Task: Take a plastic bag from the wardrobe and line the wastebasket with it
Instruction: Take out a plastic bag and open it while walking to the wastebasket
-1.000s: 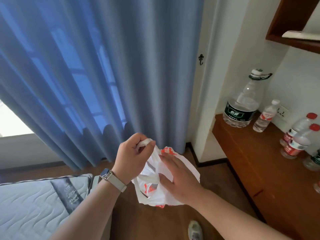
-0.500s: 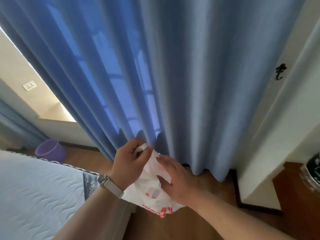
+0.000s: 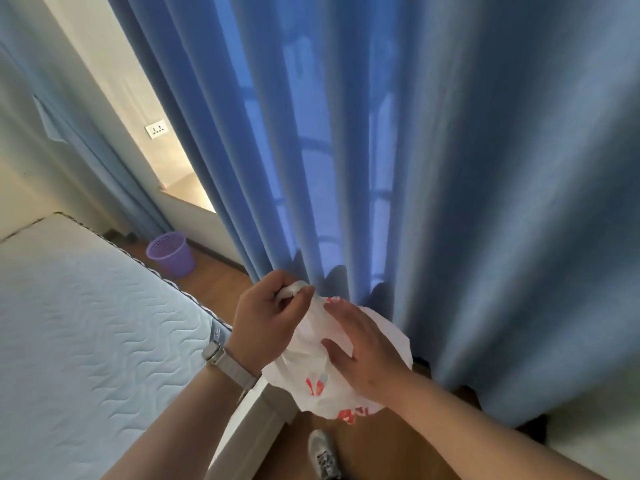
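You hold the bag (image 3: 313, 341) up in front of you, near the middle of the view, just in front of the blue curtain (image 3: 433, 150). The bag is white with red print and it is crumpled. Your left hand (image 3: 266, 323) is closed, pinching a twisted bit at the top of the bag between thumb and fingers. Your right hand (image 3: 363, 344) lies flat on the bag's right side with the fingers spread out and the thumb underneath, pressing on the plastic. The bottom edge of the bag hangs free above the wood floor (image 3: 374, 452).

The bin (image 3: 170, 253) is purple and has little holes in it. It stands upright on the floor, far off to the left, well apart from the bag. It sits close to the far corner of the bed (image 3: 86, 341), near the bottom of the curtain.

The bed fills the left side. Its right edge runs from the bin toward you. Between that edge and the curtain is a strip of bare floor. Your shoe (image 3: 323, 453) stands on the floor at the near end of the strip.
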The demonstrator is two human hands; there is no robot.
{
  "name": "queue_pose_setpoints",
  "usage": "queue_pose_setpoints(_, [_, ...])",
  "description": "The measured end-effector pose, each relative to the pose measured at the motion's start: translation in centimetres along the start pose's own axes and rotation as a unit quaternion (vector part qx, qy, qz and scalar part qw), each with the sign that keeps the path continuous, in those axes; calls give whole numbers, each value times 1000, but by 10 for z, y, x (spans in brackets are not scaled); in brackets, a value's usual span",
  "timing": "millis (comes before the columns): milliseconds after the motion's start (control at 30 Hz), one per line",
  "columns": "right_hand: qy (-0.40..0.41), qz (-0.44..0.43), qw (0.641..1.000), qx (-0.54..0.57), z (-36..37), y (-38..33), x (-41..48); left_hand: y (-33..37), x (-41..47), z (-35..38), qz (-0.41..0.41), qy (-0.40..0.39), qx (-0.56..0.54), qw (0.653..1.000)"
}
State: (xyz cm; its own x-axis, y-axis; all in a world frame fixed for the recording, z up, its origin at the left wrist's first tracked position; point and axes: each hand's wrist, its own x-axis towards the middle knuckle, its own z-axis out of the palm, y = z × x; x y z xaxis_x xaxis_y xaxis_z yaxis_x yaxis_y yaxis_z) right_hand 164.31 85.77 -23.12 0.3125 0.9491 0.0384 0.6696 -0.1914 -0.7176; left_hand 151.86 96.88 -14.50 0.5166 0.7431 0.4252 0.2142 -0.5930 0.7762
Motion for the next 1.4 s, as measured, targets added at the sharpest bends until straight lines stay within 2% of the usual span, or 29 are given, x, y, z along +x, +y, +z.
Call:
queue_pose_setpoints(300, [-42,-18,998,-31,20,-10,148,-96,121,-18,-52,31,-39,997])
queue_pose_setpoints(567, [-27,-50,998,-34,43,-31,268,-155,207,-56,-49,67,-38,996])
queue_pose_setpoints(833, [-71,-118,990,-12,64,-35,369,-210,265,-77,-54,119,-4,991])
queue_pose_setpoints(967, [-95,-150,984,-2,80,-28,431,-234,299,-83,-70,151,49,985])
queue_pose_setpoints(1400, [-195,-286,934,85,109,-48,585,-269,387,-107,-167,287,152,931])
